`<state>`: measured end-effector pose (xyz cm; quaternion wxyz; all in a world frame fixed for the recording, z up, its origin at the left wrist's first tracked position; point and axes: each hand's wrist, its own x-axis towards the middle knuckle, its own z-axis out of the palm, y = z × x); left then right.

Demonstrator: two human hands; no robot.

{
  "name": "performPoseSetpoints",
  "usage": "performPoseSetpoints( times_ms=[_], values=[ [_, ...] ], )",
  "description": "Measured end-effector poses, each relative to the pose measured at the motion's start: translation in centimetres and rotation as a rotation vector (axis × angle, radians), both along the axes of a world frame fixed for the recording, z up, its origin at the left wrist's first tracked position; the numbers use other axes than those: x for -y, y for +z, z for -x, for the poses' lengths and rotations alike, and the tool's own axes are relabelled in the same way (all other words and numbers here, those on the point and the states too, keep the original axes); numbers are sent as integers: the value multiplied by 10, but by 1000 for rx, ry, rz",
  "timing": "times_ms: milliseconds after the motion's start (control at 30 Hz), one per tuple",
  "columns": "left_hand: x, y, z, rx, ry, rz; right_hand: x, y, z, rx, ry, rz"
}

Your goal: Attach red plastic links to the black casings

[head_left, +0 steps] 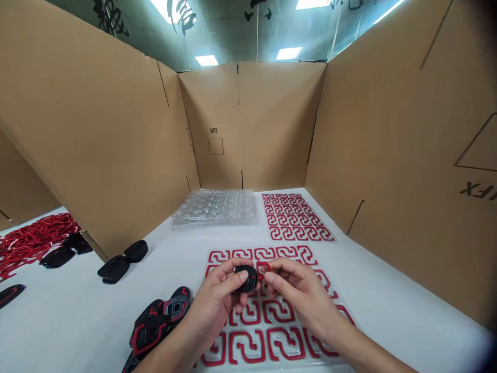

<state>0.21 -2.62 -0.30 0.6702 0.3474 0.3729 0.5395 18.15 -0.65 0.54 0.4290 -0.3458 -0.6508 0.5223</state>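
Note:
Near the centre, my left hand (pixel 229 290) holds a small rounded black part (pixel 247 278) between thumb and fingers. Just to its right, my right hand (pixel 293 287) pinches a small red piece (pixel 264 268) close against the black part's right edge. Both hands are above a clear tray (pixel 285 343) filled with rows of curved red pieces. Fingers hide part of the black part and of the red piece.
A second tray of red pieces (pixel 297 217) lies behind, beside stacked clear trays (pixel 217 207). Black-and-red parts (pixel 149 331) lie left of my left forearm. Plain black parts (pixel 116 268) and a red pile (pixel 34 241) are farther left. Cardboard walls (pixel 252 124) surround the white table.

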Motion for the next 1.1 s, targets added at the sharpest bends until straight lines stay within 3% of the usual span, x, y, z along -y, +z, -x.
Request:
performPoseSetpoints(
  times_ms=[400,700,833,1000,1100],
  values=[
    [-2,4,2,11,171,20,-8,-1,0,-67,64,111],
    [3,-1,-4,-172,60,-76,-4,-1,1,-92,233,218],
    [2,-1,-3,-235,19,-99,-3,2,1,-21,213,88],
    [1,-3,-2,-235,-7,-104,5,4,3,326,15,-303],
    [1,-4,-2,-217,14,-127,7,-1,2,403,-91,-426]
  ],
)
